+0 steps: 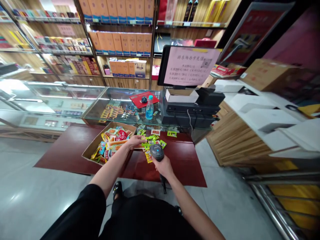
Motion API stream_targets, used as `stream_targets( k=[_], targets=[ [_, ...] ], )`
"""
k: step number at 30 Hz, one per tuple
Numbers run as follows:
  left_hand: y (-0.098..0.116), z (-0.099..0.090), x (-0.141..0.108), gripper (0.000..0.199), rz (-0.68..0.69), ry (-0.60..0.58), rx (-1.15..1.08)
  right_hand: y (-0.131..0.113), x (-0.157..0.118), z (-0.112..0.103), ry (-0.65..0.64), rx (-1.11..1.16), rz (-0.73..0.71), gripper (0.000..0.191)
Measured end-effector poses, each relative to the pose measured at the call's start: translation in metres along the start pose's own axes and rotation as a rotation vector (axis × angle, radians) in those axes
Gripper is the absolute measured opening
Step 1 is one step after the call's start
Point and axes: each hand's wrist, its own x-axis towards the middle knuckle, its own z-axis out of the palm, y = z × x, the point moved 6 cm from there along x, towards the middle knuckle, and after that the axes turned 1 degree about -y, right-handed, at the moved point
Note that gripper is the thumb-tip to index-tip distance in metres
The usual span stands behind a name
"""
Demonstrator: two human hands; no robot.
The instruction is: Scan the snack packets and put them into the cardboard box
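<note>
Head view, centre: the right hand (164,166) is closed round a scanner (157,152); the left hand (135,142), partly open, meets green packets (151,139), grip unclear. Bumping could scatter them across the surface (182,160).

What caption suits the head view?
Left hand at shiny green packets, right hand gripping a black handheld scanner, near an open brown cardboard box of snacks.

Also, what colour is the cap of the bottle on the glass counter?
Turquoise cap; it shows in the head view.
</note>
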Motion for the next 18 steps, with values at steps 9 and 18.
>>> stream_targets(
  k=[9,18],
  targets=[
    [0.003,0.003,-0.004,0.04,-0.009,-0.019,0.024,0.004,0.003,0.002,0.006,-0.015,-0.006,0.029],
    [-0.008,-0.029,-0.011,0.044,-0.012,0.038,-0.117,0.001,0.002,0.007,-0.012,-0.027,-0.024,0.031]
  ],
)
